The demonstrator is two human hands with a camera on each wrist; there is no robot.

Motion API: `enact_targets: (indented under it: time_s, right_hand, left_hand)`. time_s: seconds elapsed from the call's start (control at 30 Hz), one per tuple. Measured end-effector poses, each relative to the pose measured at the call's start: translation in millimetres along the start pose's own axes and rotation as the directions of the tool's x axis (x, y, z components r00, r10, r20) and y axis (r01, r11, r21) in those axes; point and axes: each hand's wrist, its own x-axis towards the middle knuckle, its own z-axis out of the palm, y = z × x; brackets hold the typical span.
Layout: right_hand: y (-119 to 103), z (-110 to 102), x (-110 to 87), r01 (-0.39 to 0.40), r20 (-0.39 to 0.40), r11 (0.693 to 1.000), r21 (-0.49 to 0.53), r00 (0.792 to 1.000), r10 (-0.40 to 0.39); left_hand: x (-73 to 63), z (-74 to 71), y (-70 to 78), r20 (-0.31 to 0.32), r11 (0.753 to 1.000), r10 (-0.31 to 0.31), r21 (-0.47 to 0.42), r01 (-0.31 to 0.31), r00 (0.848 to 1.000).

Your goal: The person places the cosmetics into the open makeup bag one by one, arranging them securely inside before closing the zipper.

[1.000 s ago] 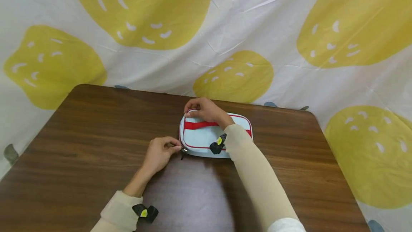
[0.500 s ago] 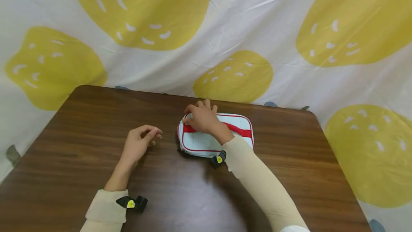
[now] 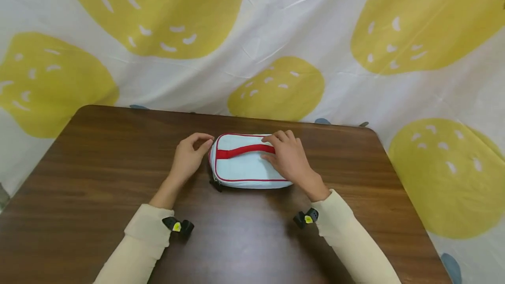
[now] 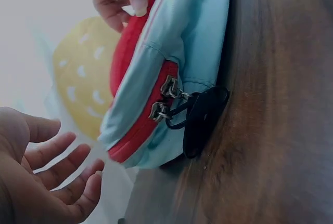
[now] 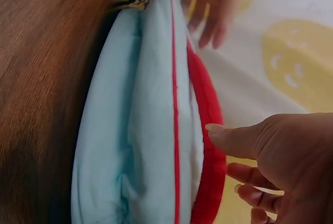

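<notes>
A pale blue zippered pouch [image 3: 244,171] with red piping lies on the table, its red handle strap [image 3: 245,148] arching along the top. My left hand [image 3: 187,157] is beside the pouch's left end, fingers loosely bent and holding nothing; the left wrist view has it apart from the fabric. Over the right part of the pouch, my right hand [image 3: 293,157] spreads its thumb and fingers on either side of the strap, the thumb at the strap's edge. Two metal zipper sliders [image 4: 169,86] sit together at the left end, with black pull tabs [image 4: 202,121] hanging from them.
The dark brown wooden table [image 3: 98,174] extends around the pouch on all sides. Behind it hangs a white cloth [image 3: 177,86] printed with large yellow lemons. Each sleeve cuff carries a small black camera [image 3: 305,218].
The left hand let go near the zipper, drew back left, then returned to the pouch's left end. The right hand slid from the pouch's left end to its right part.
</notes>
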Motion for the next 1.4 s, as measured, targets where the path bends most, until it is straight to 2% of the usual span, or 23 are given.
enact_targets:
  time_s: [0.13,0.27,0.4,0.5,0.6,0.73,0.83,0.93,1.03,1.1,1.17,1.23,1.3,1.4]
  right_hand:
    - [0.1,7.8,9.6,0.025,0.012,0.997,-0.071,1.0,-0.024]
    - [0.5,7.7,18.0,0.065,0.021,0.992,-0.112,0.998,-0.063]
    - [2.4,4.5,23.1,0.092,0.09,0.988,-0.123,0.993,-0.081]
    - [3.1,2.8,25.9,0.118,0.136,0.983,-0.14,0.986,-0.099]
    - [2.8,0.4,29.2,0.151,0.123,0.974,-0.167,0.984,-0.132]
    - [2.5,-2.4,35.2,0.191,0.085,0.964,-0.187,0.98,-0.177]
    - [3.0,-3.6,40.4,0.215,0.063,0.957,-0.193,0.976,-0.207]
    - [2.9,-4.5,45.5,0.237,0.027,0.951,-0.2,0.971,-0.236]
    - [1.9,-4.4,50.5,0.252,0.003,0.946,-0.206,0.966,-0.257]
    - [0.7,-3.7,53.2,0.258,0.007,0.947,-0.192,0.965,-0.262]
    - [-0.8,-3.3,54.9,0.255,0.029,0.954,-0.16,0.967,-0.254]
    - [-3.0,-3.0,55.7,0.244,0.061,0.964,-0.105,0.969,-0.239]
    - [-5.5,-2.7,56.7,0.219,0.101,0.975,-0.043,0.972,-0.214]
    - [-9.6,-2.0,57.7,0.158,0.17,0.987,0.04,0.972,-0.162]
  left_hand:
    - [10.3,7.8,-2.3,0.042,0.997,-0.011,0.079,0.007,0.999]
    - [12.9,12.5,-5.3,0.063,0.995,-0.029,0.099,0.022,0.998]
    - [16.2,14.3,-4.9,0.058,0.993,-0.022,0.115,0.015,0.998]
    - [16.8,16.5,-4.5,0.082,0.989,-0.02,0.15,0.008,0.996]
    - [10.0,19.5,-1.1,0.085,0.987,-0.052,0.153,0.039,0.995]
    - [-13.3,21.5,10.1,0.09,0.987,-0.163,0.019,0.162,0.983]
    - [-35.1,23.2,21.3,0.134,0.95,-0.255,-0.151,0.274,0.958]
    - [-54.8,28.2,32.1,0.193,0.879,-0.309,-0.315,0.357,0.931]
    - [-70.1,36.2,41.1,0.272,0.806,-0.317,-0.428,0.409,0.909]
    - [-77.4,41.7,44.1,0.336,0.772,-0.303,-0.462,0.437,0.892]
    - [-81.7,46.0,44.9,0.378,0.76,-0.286,-0.471,0.448,0.881]
    - [-83.0,47.1,43.2,0.393,0.76,-0.277,-0.469,0.451,0.877]
    - [-81.3,45.1,40.4,0.369,0.766,-0.285,-0.466,0.442,0.884]
    - [-73.1,35.8,35.6,0.295,0.782,-0.311,-0.462,0.419,0.904]
